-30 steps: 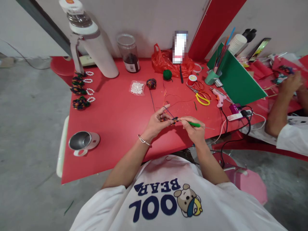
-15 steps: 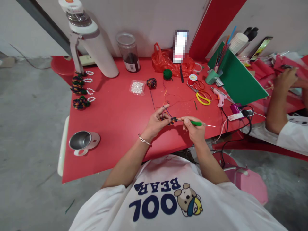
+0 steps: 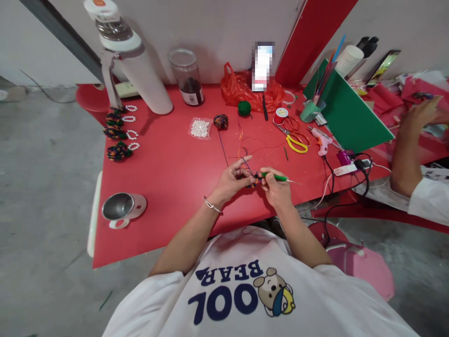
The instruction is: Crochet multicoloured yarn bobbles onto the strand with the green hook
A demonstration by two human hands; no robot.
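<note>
Between my hands is a small piece of dark multicoloured crochet work point(image 3: 253, 183). My left hand point(image 3: 231, 181) pinches it, and a strand of dark yarn point(image 3: 223, 147) runs over the raised index finger. That strand leads back to a multicoloured yarn ball point(image 3: 220, 122). In my right hand point(image 3: 276, 189) is a crochet hook point(image 3: 278, 177) with a green handle; its bare metal end points right, and its other end meets the crochet work, where the tip is hidden. Orange and purple thread ends lie just beyond my left fingers.
A bag of white beads point(image 3: 200, 128), a green yarn ball point(image 3: 244, 108), scissors point(image 3: 296, 142) and a pink glue gun point(image 3: 321, 141) lie farther back. At left stand a mug point(image 3: 123, 208) and a tall bottle point(image 3: 147, 79). A co-worker's arm point(image 3: 407, 145) is beyond the green board point(image 3: 354, 110).
My right hand with the crochet hook has moved left, closer to my left hand. The hook's green handle now sits nearly against the crochet work.
</note>
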